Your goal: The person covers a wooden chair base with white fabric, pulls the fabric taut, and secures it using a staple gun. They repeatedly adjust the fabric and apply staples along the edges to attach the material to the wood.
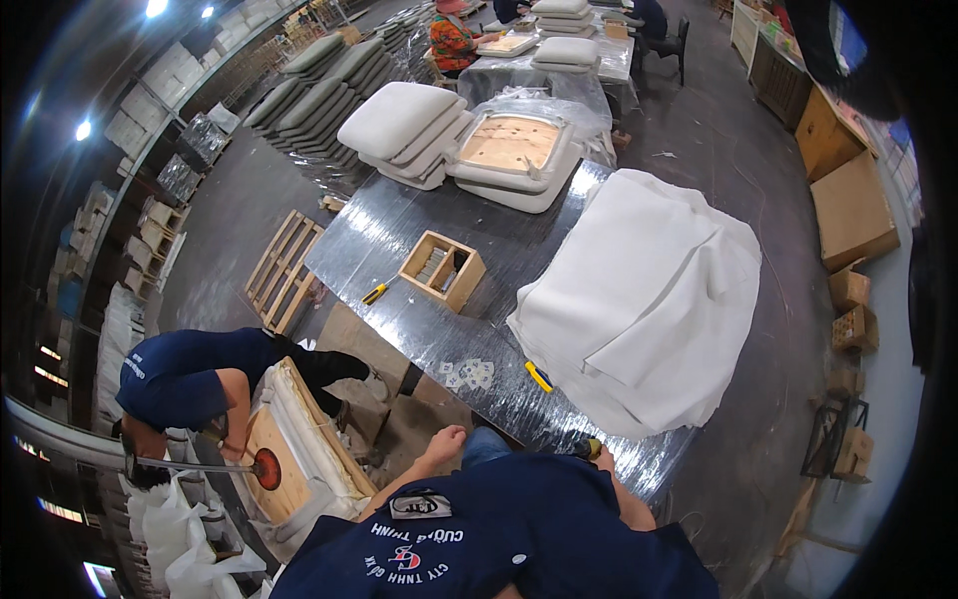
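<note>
My left hand point(446, 443) is closed in a loose fist beside my knee, left of the table's near edge, with nothing visible in it. At that edge my right hand point(606, 462) is closed around a small black-and-yellow tool point(589, 448), partly hidden, so its exact kind does not show. Ahead of my right hand lies a stack of white fabric sheets point(659, 299). A yellow-handled utility knife point(539, 376) rests beside the sheets. Small pale paper labels point(469, 374) are scattered near the table's left edge.
On the dark plastic-wrapped table point(519, 260) stand a divided wooden box point(441, 270), another yellow-handled tool point(375, 294) and padded seats point(399, 125). At left, a person point(185, 374) bends over a padded wooden panel point(289, 459). A pallet point(284, 268) and cartons point(853, 210) flank the table.
</note>
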Available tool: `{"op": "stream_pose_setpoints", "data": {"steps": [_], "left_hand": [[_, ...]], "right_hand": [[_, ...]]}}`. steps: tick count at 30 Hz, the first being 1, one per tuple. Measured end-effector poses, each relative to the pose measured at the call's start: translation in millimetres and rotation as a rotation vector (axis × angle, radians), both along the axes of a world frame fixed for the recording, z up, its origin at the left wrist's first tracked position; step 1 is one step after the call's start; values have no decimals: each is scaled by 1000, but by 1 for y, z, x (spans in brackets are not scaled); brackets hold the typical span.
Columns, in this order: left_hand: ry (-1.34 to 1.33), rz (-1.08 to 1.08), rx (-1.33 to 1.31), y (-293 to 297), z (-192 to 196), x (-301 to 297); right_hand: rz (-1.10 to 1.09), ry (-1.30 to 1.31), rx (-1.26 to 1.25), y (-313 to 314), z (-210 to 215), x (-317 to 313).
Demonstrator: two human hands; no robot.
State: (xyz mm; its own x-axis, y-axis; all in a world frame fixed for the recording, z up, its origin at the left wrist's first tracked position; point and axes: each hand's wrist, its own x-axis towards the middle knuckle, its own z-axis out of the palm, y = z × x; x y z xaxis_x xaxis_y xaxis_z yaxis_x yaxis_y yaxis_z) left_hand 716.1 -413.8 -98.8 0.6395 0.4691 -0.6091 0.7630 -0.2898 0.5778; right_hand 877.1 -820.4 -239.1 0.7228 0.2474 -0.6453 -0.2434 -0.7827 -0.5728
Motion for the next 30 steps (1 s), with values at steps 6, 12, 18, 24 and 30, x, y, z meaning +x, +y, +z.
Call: {"op": "stream_pose_setpoints", "data": {"steps": [6,12,18,24,30], "left_hand": [[94,-95,-19,-32,5,-5],[63,-44,21,-20,15,-14],[61,-35,99,-16,32,-55],[137,-93,107,-10,65,-77],[145,22,83,-22,72,-98]], "right_hand": [[-67,-287,8,-5,8,-4],[-74,-282,-129,4,33,20],[-2,-298,-93,6,-5,-4],[-292,-100,-94,37,-20,-14],[-301,-193,-76,44,-37,-5]]}}
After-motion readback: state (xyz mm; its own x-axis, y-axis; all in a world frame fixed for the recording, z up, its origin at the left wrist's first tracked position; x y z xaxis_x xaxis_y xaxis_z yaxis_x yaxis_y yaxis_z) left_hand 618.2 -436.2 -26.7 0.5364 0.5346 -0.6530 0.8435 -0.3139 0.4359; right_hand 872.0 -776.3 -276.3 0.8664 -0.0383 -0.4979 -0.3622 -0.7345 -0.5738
